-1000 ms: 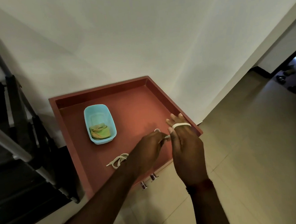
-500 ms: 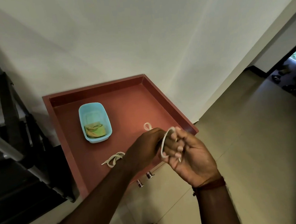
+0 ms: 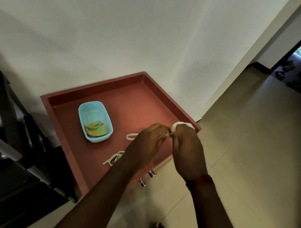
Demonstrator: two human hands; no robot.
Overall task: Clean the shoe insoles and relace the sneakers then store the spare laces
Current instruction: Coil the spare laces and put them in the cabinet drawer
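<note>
Right hand curled, lace coiled round its fingertips. Left hand pinches the lace just left of the coil, with a slack loop beyond it over the drawer. Judgement: wind snug, even turns and tuck the end under.

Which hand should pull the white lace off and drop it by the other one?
Probably left. The left hand pinches the lace wound on the right hand, and it is over the drawer, nearer the bundled lace.
</note>
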